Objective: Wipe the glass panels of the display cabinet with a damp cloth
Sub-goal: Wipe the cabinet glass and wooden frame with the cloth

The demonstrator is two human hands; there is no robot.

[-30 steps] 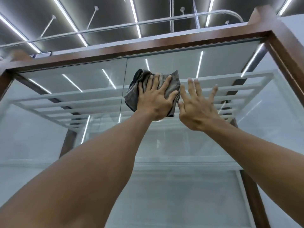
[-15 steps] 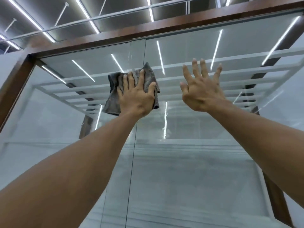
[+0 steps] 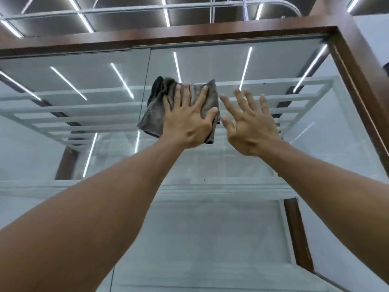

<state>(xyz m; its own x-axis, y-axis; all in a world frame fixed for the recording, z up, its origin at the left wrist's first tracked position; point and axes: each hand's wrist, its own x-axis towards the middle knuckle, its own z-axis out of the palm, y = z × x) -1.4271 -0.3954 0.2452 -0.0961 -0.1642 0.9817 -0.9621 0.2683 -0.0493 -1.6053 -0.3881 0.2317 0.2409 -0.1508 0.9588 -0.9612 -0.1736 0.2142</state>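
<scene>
The grey cloth (image 3: 152,116) lies bunched flat against the upper part of the right-hand glass panel (image 3: 210,228), just right of the vertical seam (image 3: 145,91) where two panels meet. It sits high up, a little below the cabinet's brown wooden top rail (image 3: 210,32).

The left hand (image 3: 187,121) covers the cloth's right half with its fingers straight and spread, the palm pressing the fabric to the glass. Nothing is pinched or curled round.

The right hand (image 3: 252,127) is just beside the cloth on its right, fingers likewise straight and fanned, and holds nothing. Whether its palm bears on the glass or only hovers at it cannot be told.

Behind the glass are white slatted shelves (image 3: 84,114). Reflections of the ceiling light strips (image 3: 84,20) cross the panel.

Assessment: the wiping of the top band of this panel appears to be in hand. Much glass below and to the right shows no sign either way of having been done.

The next move calls for steady flat pressure through the left palm while the cloth travels across, kept short of the wooden frame. Bare fingers on the glass risk fresh marks.
</scene>
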